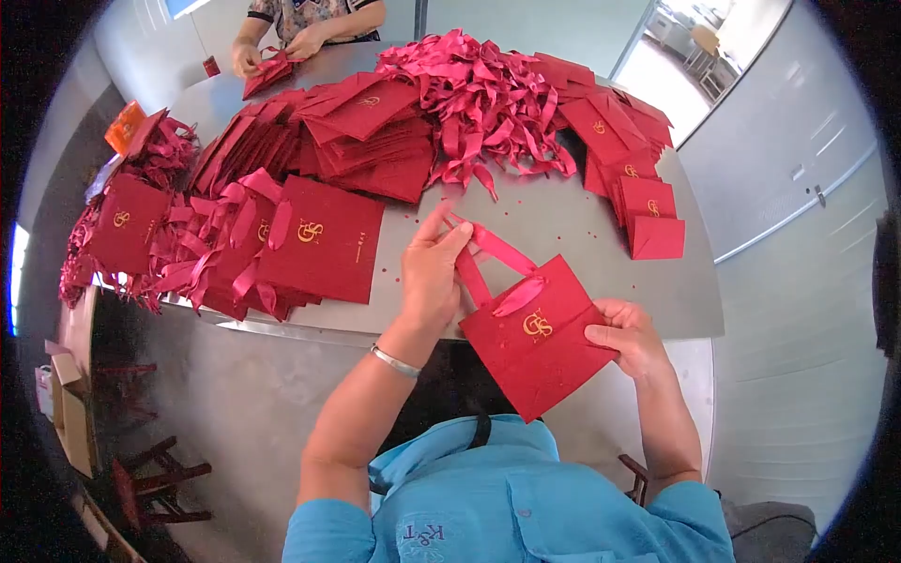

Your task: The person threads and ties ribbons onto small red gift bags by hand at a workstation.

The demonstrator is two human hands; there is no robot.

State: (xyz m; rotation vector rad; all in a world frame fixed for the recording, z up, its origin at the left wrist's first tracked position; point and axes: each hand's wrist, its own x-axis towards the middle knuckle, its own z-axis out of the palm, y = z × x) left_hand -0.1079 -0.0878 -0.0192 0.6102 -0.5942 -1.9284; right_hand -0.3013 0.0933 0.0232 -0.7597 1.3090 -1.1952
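A red paper gift bag (526, 361) with a gold logo is held tilted in front of me, over the table's near edge. My left hand (436, 258) pinches its pink ribbon handle (507, 253) above the bag's top. The bag's right side is gripped by my right hand (629, 336), thumb on the front face and fingers behind. Part of the ribbon hangs over the front near the logo. Beyond my hands lies a heap of loose pink ribbons (483, 103).
Bags with ribbons (324, 235) lie at the left, and stacks of flat bags (371, 141) behind them. More bags (648, 202) fan out at the right of the grey table (526, 216). Across it, a co-worker's hands (305, 42) handle another bag. A wooden stool (155, 483) stands on the floor.
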